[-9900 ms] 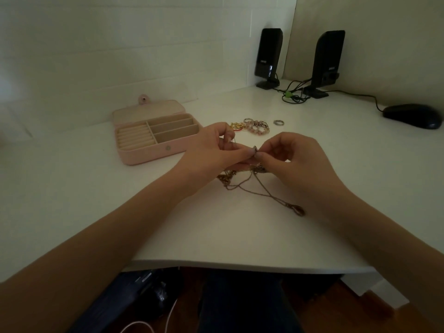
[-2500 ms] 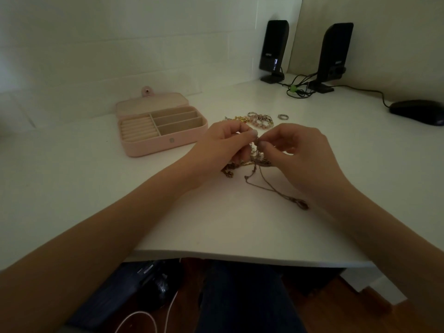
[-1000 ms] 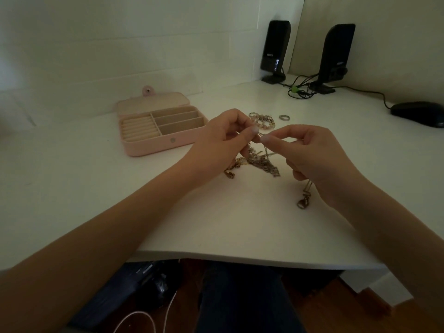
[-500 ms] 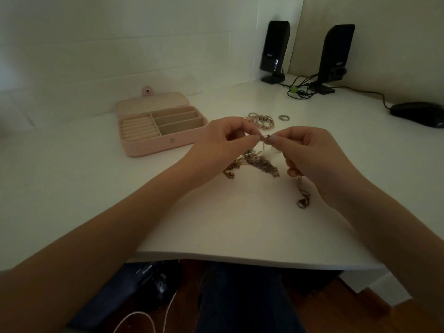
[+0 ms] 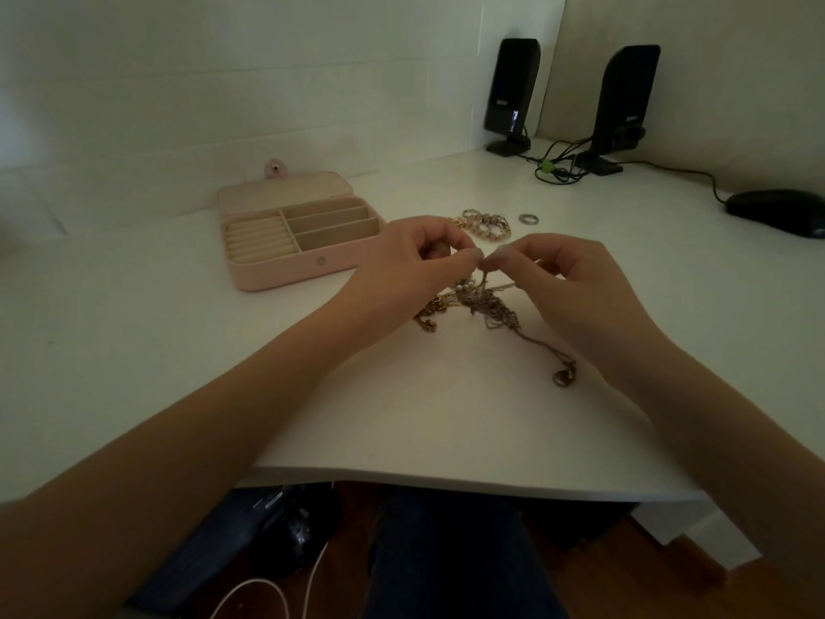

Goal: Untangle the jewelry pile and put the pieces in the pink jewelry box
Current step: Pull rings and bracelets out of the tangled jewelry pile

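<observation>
Our left hand (image 5: 415, 261) and right hand (image 5: 567, 279) both pinch the tangled gold-and-silver chain pile (image 5: 482, 301), fingertips nearly touching; the open pink jewelry box (image 5: 285, 270) lies at ten o'clock.

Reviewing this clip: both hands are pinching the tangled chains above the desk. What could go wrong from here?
1. The left hand and right hand pinch the tangled chains close together; pulling apart could tighten the knot or snap a fine link.
2. The loose chain end with its clasp trails toward the desk edge and could get dragged off.
3. Lifting the tangle toward the pink jewelry box may sweep the beaded bracelets aside.
</observation>
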### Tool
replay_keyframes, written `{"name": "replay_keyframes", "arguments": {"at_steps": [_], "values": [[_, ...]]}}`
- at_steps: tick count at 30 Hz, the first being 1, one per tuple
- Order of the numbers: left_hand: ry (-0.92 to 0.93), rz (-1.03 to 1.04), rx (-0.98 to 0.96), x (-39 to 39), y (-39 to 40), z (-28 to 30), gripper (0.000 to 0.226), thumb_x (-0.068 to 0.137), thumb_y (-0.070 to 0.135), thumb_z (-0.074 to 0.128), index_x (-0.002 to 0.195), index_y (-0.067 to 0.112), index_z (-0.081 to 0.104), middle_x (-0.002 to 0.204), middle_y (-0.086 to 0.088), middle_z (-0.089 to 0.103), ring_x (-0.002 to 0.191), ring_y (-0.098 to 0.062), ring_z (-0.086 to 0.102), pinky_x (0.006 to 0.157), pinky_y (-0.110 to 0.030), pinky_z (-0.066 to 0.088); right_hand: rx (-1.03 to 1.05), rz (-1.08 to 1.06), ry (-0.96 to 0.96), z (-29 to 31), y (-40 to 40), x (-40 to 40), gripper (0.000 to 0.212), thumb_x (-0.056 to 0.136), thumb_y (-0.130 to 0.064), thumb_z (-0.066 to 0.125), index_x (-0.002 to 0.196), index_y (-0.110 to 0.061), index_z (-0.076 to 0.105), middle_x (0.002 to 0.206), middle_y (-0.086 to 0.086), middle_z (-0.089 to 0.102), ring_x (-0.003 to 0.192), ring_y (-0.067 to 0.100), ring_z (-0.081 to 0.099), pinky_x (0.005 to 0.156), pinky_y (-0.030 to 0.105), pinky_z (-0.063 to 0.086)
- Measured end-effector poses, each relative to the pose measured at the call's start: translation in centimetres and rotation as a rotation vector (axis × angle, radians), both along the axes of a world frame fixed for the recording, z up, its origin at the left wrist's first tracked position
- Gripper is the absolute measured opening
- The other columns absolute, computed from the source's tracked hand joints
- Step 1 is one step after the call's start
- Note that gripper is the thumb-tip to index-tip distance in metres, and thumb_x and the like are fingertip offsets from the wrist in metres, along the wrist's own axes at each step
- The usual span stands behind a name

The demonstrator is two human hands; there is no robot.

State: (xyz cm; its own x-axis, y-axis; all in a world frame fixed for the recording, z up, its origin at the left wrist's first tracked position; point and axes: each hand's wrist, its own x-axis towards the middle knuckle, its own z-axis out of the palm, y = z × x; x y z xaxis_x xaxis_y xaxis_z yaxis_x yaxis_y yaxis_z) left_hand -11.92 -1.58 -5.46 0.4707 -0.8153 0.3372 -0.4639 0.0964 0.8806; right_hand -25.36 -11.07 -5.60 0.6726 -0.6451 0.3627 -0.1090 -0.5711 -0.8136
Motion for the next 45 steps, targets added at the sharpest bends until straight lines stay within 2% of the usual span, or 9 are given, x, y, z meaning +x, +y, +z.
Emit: {"name": "replay_keyframes", "arguments": {"at_steps": [3, 8, 14, 24, 30, 36, 39, 42, 45], "values": [[0.005, -0.016, 0.007, 0.08, -0.03, -0.03, 0.012, 0.086, 0.014, 0.066, 0.075, 0.018, 0.065, 0.050, 0.007, 0.035, 0.046, -0.004, 0.030, 0.044, -0.012, 0.029, -0.045, -0.027, -0.001, 0.15, 0.04, 0.07, 0.014, 0.087, -0.030, 0.064, 0.088, -0.018, 0.072, 0.079, -0.013, 0.066, 0.068, 0.007, 0.056, 0.058, 0.005, 0.040], [0.007, -0.045, 0.032, -0.04, -0.03, -0.09, 0.010, 0.087, 0.015, 0.065, 0.077, 0.018, 0.065, 0.054, 0.002, 0.038, 0.047, -0.004, 0.032, 0.044, -0.012, 0.030, -0.049, -0.027, 0.005, -0.02, 0.05, 0.04, 0.006, 0.085, -0.023, 0.068, 0.084, -0.019, 0.072, 0.075, -0.014, 0.064, 0.066, -0.003, 0.052, 0.057, 0.004, 0.039], [0.004, -0.097, 0.075, -0.37, -0.15, -0.05, 0.014, 0.090, 0.015, 0.061, 0.078, 0.021, 0.063, 0.069, -0.008, 0.047, 0.051, -0.003, 0.036, 0.046, -0.012, 0.031, 0.012, -0.032, 0.002, 0.03, 0.06, 0.18, 0.006, 0.083, -0.015, 0.064, 0.080, -0.017, 0.068, 0.070, -0.010, 0.062, 0.060, -0.001, 0.051, 0.052, 0.005, 0.038], [-0.050, -0.170, 0.150, -0.61, 0.00, 0.03, 0.016, 0.092, 0.008, 0.056, 0.081, 0.019, 0.059, 0.057, 0.006, 0.039, 0.045, 0.001, 0.034, 0.046, -0.007, 0.030, 0.127, 0.017, -0.015, 0.25, 0.06, 0.24, 0.014, 0.089, -0.009, 0.054, 0.082, -0.016, 0.064, 0.070, -0.005, 0.065, 0.060, -0.004, 0.058, 0.056, 0.006, 0.040], [-0.012, -0.112, 0.114, -0.20, 0.04, -0.01, 0.016, 0.092, 0.009, 0.056, 0.081, 0.020, 0.059, 0.057, 0.007, 0.039, 0.044, 0.002, 0.034, 0.045, -0.009, 0.031, 0.234, 0.044, 0.022, 0.44, 0.10, 0.12, 0.018, 0.091, -0.019, 0.052, 0.080, -0.017, 0.066, 0.076, -0.004, 0.068, 0.066, 0.002, 0.061, 0.066, 0.018, 0.044], [-0.036, -0.114, 0.106, -0.13, 0.04, -0.10, 0.016, 0.091, 0.007, 0.057, 0.082, 0.020, 0.059, 0.057, 0.007, 0.039, 0.045, 0.001, 0.035, 0.045, -0.010, 0.030, 0.087, 0.054, 0.086, 0.13, 0.20, 0.12, 0.024, 0.086, -0.035, 0.064, 0.087, -0.011, 0.067, 0.077, 0.005, 0.069, 0.064, 0.011, 0.057, 0.055, 0.013, 0.041], [-0.029, -0.113, 0.110, -0.20, 0.05, -0.09, 0.015, 0.092, 0.007, 0.056, 0.081, 0.018, 0.059, 0.055, 0.009, 0.040, 0.045, 0.002, 0.035, 0.045, -0.010, 0.031, 0.075, 0.027, 0.080, 0.06, -0.11, 0.11, 0.022, 0.090, -0.030, 0.060, 0.092, -0.009, 0.066, 0.084, 0.009, 0.069, 0.074, 0.019, 0.062, 0.064, 0.020, 0.045], [-0.040, -0.098, 0.094, -0.15, -0.09, -0.06, 0.017, 0.090, 0.008, 0.057, 0.079, 0.021, 0.059, 0.062, 0.002, 0.042, 0.050, 0.000, 0.036, 0.048, -0.011, 0.032, 0.086, 0.042, 0.070, 0.04, -0.02, 0.17, 0.023, 0.088, -0.035, 0.061, 0.091, -0.012, 0.066, 0.082, 0.004, 0.069, 0.072, 0.013, 0.063, 0.067, 0.023, 0.047], [-0.035, -0.074, 0.070, 0.00, -0.16, -0.10, 0.020, 0.089, 0.007, 0.059, 0.077, 0.023, 0.060, 0.064, 0.000, 0.042, 0.051, -0.001, 0.035, 0.049, -0.011, 0.031, 0.040, 0.058, 0.066, -0.02, 0.20, 0.23, 0.019, 0.085, -0.033, 0.066, 0.088, -0.014, 0.067, 0.069, -0.009, 0.064, 0.054, -0.004, 0.056, 0.052, 0.008, 0.041]]}}
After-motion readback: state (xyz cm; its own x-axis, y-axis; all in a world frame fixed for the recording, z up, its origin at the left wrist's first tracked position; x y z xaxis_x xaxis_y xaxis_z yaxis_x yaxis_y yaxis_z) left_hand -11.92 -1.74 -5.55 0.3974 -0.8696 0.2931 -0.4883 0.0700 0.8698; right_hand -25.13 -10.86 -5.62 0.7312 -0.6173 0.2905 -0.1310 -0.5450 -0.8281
